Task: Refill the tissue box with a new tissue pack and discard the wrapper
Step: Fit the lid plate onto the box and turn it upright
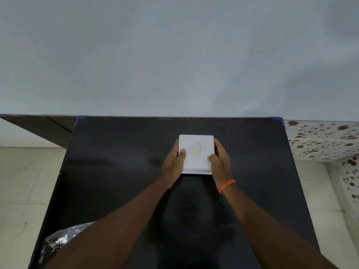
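A square white tissue box [196, 166] with an oval slot in its top sits on the black table [116, 162], toward the far middle. My left hand [173, 164] grips the box's left side, thumb on the top. My right hand [220, 162] grips the right side, thumb also on the top; an orange band is around that wrist. Whether tissue shows in the slot is unclear.
A crumpled clear plastic wrapper or bag [58, 241] lies at the table's near left corner, partly hidden by my left forearm. A grey wall stands right behind the table. A flowered cloth surface [322, 140] is to the right, tiled floor on both sides.
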